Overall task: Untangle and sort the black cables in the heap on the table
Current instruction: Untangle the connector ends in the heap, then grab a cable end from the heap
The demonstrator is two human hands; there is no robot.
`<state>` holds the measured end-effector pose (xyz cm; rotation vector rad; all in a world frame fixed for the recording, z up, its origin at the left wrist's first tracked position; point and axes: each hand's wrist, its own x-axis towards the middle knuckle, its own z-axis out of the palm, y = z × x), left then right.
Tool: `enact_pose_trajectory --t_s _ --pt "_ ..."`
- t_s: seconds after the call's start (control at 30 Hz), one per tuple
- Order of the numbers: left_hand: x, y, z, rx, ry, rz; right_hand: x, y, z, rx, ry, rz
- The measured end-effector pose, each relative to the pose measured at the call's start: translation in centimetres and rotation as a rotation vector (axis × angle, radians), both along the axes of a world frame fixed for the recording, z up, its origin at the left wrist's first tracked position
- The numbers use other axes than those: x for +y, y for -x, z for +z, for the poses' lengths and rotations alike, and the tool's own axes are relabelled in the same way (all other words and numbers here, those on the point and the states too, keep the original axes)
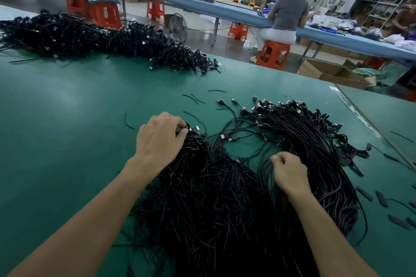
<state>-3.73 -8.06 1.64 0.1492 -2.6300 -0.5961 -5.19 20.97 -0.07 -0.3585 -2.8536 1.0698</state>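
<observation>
The left hand (pixel 161 139), just left of centre, curls round connector ends. The right hand (pixel 289 173), at 4 o'clock, pinches strands of the black cables (pixel 213 198) heaped beneath both hands. A second heap (pixel 90 38) lies at 10 o'clock on the green desk (pixel 67 119).

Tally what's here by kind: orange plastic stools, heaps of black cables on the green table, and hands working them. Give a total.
Orange plastic stools: 5 in plain view (a possible sixth, far right, is mostly hidden)
Heaps of black cables on the green table: 2, near heap and far heap
Bare hands gripping the near heap: 2, left hand and right hand
Total: 9
</observation>
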Motion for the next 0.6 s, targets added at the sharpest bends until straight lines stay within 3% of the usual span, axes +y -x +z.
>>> enact_pose_trajectory --t_s 0.07,0.17,0.33,0.4,0.43,0.5,0.6 --pt "0.6 -0.6 0.2 0.11 0.023 -0.035 -1.0 -0.3 2.3 0.087 0.198 0.022" --pt "2.6 -1.4 0.6 0.278 -0.011 -0.226 -3.9 -1.8 6.2 0.215 0.266 0.158" --pt "6.2 -1.9 0.2 0.005 -0.412 -0.691 -9.5 -8.1 12.1 0.305 0.286 0.686" --pt "7.8 -2.0 -0.8 0.023 -0.575 -0.684 -10.6 -10.4 13.0 0.242 0.228 0.918" --pt "8.5 -1.9 -0.8 0.068 -0.695 -0.581 -10.8 -11.2 13.1 0.211 0.208 0.988" --pt "8.7 -1.3 -0.5 0.113 -0.826 -0.377 -10.4 -11.9 13.0 0.237 0.208 1.001" --pt "7.1 -1.5 -0.4 -0.081 -0.681 -0.535 -8.5 -11.0 12.6 0.449 0.248 0.772"
